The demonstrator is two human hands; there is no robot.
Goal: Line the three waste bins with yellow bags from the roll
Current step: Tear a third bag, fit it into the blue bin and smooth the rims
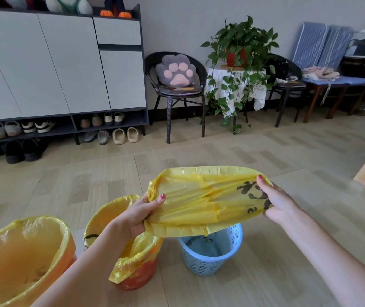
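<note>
Third lining under way: thin yellow plastic bag (201, 200) stretched open, gripped by left hand (140, 214) and right hand (275, 201). Next, lowering over the perforated blue plastic bin (210, 251) at lower centre.

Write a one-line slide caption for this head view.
Both hands stretch a yellow bag open above the unlined blue bin.

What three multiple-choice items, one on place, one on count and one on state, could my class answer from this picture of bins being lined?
1. Where is the stretched yellow bag?
A. above the blue bin
B. on the chair
C. inside the cabinet

2. How many bins already have a bag in them?
A. none
B. two
C. three

3. The blue bin is
A. tipped over
B. lined
C. unlined

Answers: 1 A, the left hand and right hand hold it over that bin. 2 B, the left bin and middle bin wear bags. 3 C, its inside shows bare.
</note>
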